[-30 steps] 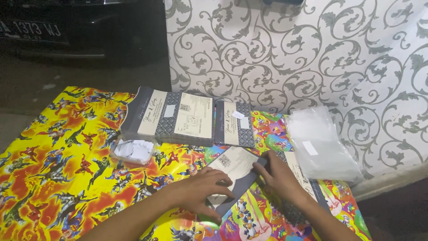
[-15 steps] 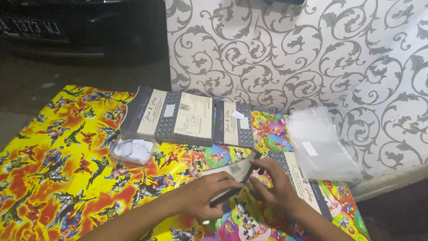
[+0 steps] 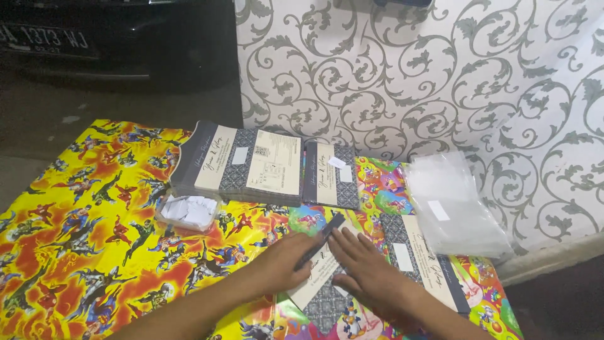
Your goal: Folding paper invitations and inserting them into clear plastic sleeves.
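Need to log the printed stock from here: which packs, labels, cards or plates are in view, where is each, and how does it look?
Open card stack: table's far side, grey patterned with cream panels, small white label.
Smaller card stack: right of it, same colours.
Folded card: under both hands, left hand, right hand.
Card pile: right of the hands, grey-cream, white label.
Clear sleeves: far right, by the wall.
White label slips: small clear tray, left.
Vehicle plate: top left, dark.

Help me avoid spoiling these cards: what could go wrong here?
The left hand and right hand are folding a patterned card; uneven pressure might crease it crookedly. The stack of clear sleeves lies near the table edge and could slide off. The small tray of white slips might get knocked.
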